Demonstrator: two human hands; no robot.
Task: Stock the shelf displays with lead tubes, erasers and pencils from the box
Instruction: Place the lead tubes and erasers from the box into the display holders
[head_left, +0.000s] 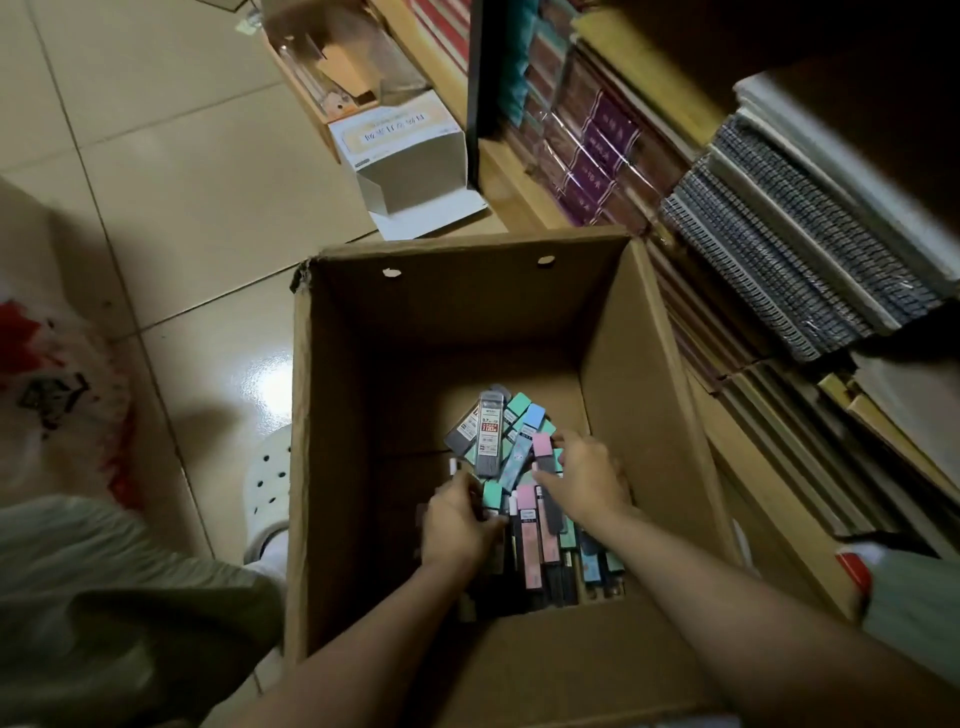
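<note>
Head view looks down at a tiled floor (171, 171). Far left lies a white plastic bag (57, 384) with red print on it. Next to it shows a knee in grey-green cloth (119, 597), and a white shoe with holes (267, 483) stands just beside the left wall of the box (332, 415). Farther up the floor an open white carton (410, 166) lies on its side near the shelf. The box is big, brown and open at the top, and it sits on the floor close to the shelf. Both bare arms reach down into it. At the bottom of the box is a pile of lead tubes (524, 467) in grey, green, blue and pink, heaped toward the right side. The left hand (460, 525) is at the left edge of the pile, with its fingers curled round some of the tubes. One grey tube with a red label (488, 436) sticks up just above that hand. The right hand (584, 480) rests on top of the pile, and its fingers are bent and pinch a dark tube with a pink cap (545, 467). On the right stands the wooden shelf (519, 176), packed with purple books (597, 161) and, farther right, rows of spiral notebooks (779, 249).
</note>
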